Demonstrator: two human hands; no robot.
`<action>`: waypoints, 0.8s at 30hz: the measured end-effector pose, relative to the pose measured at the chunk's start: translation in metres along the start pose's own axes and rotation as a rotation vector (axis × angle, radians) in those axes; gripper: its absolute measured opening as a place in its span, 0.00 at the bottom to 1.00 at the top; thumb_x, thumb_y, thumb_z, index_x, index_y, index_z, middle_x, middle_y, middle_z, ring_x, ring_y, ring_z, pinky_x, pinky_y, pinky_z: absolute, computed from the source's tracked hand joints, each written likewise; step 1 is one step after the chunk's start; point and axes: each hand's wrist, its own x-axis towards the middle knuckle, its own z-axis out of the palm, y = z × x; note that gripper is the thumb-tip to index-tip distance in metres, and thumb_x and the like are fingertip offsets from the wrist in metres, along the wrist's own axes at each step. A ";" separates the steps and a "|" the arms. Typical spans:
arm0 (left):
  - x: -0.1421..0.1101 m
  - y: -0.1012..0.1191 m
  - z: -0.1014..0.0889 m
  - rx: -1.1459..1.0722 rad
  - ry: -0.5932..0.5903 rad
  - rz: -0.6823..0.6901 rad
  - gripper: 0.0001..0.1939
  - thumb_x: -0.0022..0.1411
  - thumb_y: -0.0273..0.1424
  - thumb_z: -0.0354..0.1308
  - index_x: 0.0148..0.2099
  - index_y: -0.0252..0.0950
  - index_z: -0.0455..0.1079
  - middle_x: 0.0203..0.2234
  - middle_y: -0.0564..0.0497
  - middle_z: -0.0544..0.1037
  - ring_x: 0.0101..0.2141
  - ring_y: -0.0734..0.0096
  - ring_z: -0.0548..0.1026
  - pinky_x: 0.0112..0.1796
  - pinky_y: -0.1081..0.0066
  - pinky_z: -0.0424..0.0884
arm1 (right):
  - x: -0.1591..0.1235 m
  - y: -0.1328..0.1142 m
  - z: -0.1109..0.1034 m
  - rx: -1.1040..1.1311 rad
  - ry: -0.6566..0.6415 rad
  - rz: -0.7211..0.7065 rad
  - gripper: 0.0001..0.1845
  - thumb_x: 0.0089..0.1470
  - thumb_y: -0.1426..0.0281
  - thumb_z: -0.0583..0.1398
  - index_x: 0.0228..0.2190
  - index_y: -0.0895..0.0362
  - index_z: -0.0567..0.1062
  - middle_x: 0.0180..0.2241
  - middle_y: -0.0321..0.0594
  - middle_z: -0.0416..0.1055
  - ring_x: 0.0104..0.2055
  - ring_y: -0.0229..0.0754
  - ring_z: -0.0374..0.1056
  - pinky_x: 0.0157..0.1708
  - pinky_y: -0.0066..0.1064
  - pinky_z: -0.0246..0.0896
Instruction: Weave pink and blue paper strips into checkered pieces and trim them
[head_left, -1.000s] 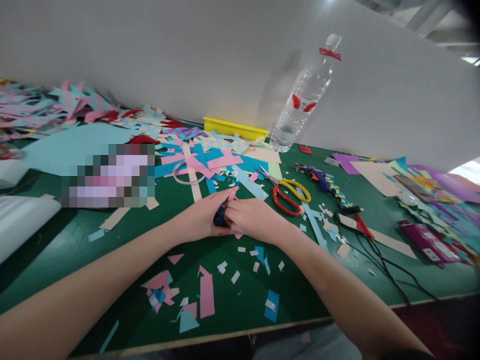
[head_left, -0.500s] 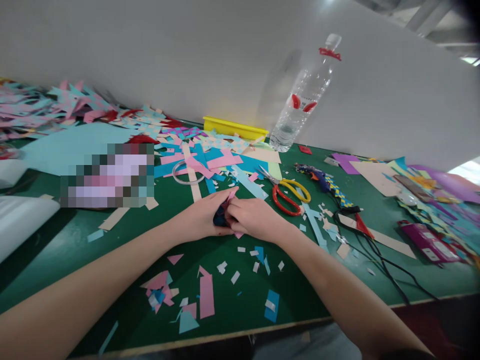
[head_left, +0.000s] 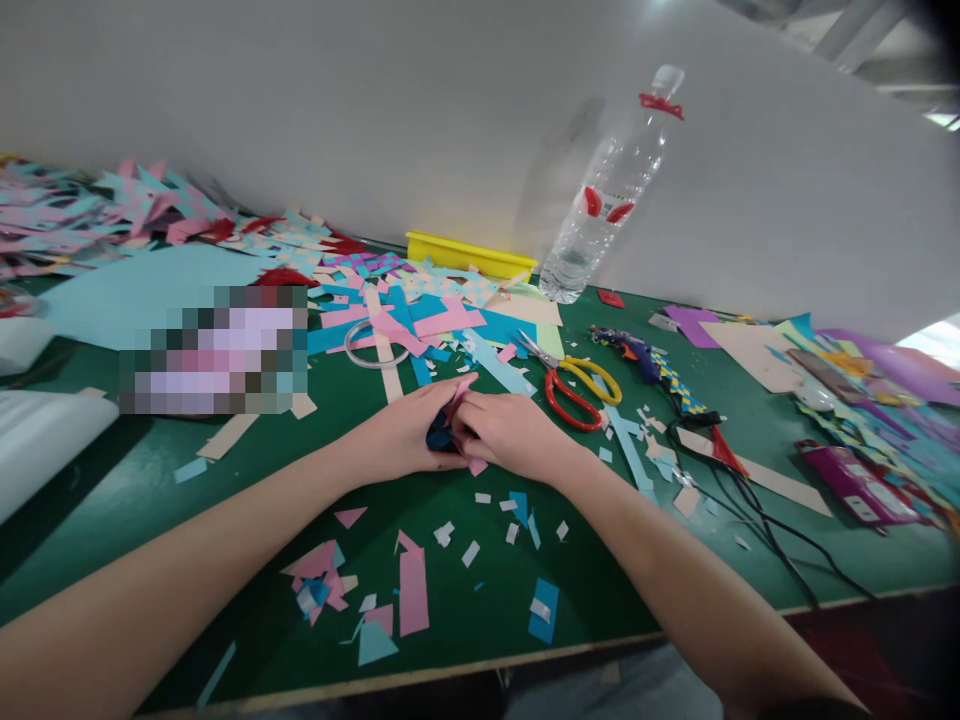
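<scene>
My left hand (head_left: pixel 409 435) and my right hand (head_left: pixel 510 432) meet at the middle of the green table (head_left: pixel 225 500). Both are closed around a small folded paper piece (head_left: pixel 442 428), dark blue with a pink strip poking up between the fingertips and a pink corner showing under my right hand. Most of the piece is hidden by my fingers. Red-and-yellow scissors (head_left: pixel 577 390) lie just right of my right hand. Pink and blue paper scraps (head_left: pixel 412 590) are scattered on the table in front of my wrists.
A clear water bottle (head_left: pixel 607 200) leans on the white wall beside a yellow tray (head_left: pixel 469 255). Piles of cut coloured paper (head_left: pixel 150 220) cover the back left, with a tape ring (head_left: pixel 371 345). Black cables (head_left: pixel 757 500), a purple box (head_left: pixel 855 485) and more paper lie right.
My right hand has shifted slightly toward the left hand over the paper piece; otherwise nothing has visibly moved.
</scene>
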 end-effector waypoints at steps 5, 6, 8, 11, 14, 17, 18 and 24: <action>-0.001 0.005 -0.003 0.010 -0.034 -0.032 0.48 0.50 0.52 0.61 0.67 0.43 0.46 0.61 0.45 0.60 0.59 0.52 0.61 0.55 0.58 0.63 | 0.000 0.001 0.001 -0.021 0.002 0.008 0.08 0.57 0.72 0.54 0.35 0.62 0.72 0.38 0.43 0.71 0.34 0.40 0.66 0.26 0.30 0.54; -0.001 0.006 -0.003 0.013 -0.037 -0.039 0.47 0.51 0.52 0.61 0.67 0.43 0.46 0.61 0.46 0.60 0.59 0.53 0.61 0.55 0.58 0.62 | 0.000 0.002 0.001 -0.026 0.000 0.012 0.08 0.57 0.72 0.53 0.35 0.62 0.72 0.38 0.43 0.71 0.34 0.40 0.67 0.26 0.30 0.53; -0.001 0.006 -0.004 0.020 -0.034 -0.045 0.46 0.52 0.51 0.60 0.67 0.44 0.46 0.62 0.46 0.60 0.59 0.52 0.61 0.55 0.58 0.63 | 0.001 0.002 0.001 -0.035 -0.007 0.020 0.09 0.58 0.71 0.53 0.36 0.62 0.72 0.38 0.44 0.71 0.34 0.40 0.67 0.26 0.30 0.54; -0.001 0.005 -0.004 0.034 -0.031 -0.021 0.44 0.53 0.48 0.60 0.67 0.44 0.45 0.62 0.46 0.59 0.59 0.52 0.60 0.55 0.57 0.62 | 0.001 0.002 0.001 -0.034 -0.016 0.029 0.10 0.58 0.70 0.53 0.37 0.61 0.72 0.39 0.44 0.71 0.35 0.41 0.67 0.26 0.30 0.54; -0.002 0.004 -0.004 0.043 -0.027 -0.006 0.44 0.54 0.47 0.60 0.67 0.44 0.45 0.62 0.46 0.59 0.59 0.52 0.60 0.56 0.57 0.61 | 0.001 0.003 0.001 -0.031 -0.016 0.039 0.10 0.58 0.70 0.53 0.37 0.61 0.71 0.39 0.44 0.71 0.36 0.42 0.67 0.27 0.30 0.55; -0.002 0.005 -0.004 0.053 -0.033 -0.015 0.44 0.54 0.47 0.60 0.67 0.43 0.45 0.61 0.46 0.60 0.59 0.54 0.61 0.55 0.59 0.62 | 0.000 0.004 0.003 -0.052 -0.004 0.054 0.10 0.58 0.70 0.53 0.38 0.61 0.71 0.40 0.44 0.71 0.37 0.43 0.68 0.27 0.31 0.55; -0.002 0.005 -0.004 0.059 -0.035 -0.021 0.44 0.55 0.47 0.59 0.67 0.43 0.44 0.61 0.46 0.60 0.59 0.54 0.61 0.56 0.59 0.61 | 0.000 0.004 0.003 -0.058 0.003 0.059 0.10 0.58 0.69 0.53 0.38 0.61 0.71 0.40 0.44 0.71 0.37 0.43 0.68 0.27 0.31 0.55; -0.002 0.008 -0.006 0.056 -0.040 -0.071 0.39 0.59 0.47 0.55 0.67 0.44 0.45 0.62 0.46 0.59 0.59 0.55 0.60 0.56 0.58 0.60 | -0.001 0.007 0.005 -0.039 0.058 0.029 0.11 0.58 0.67 0.55 0.39 0.61 0.71 0.40 0.45 0.72 0.38 0.43 0.68 0.28 0.30 0.55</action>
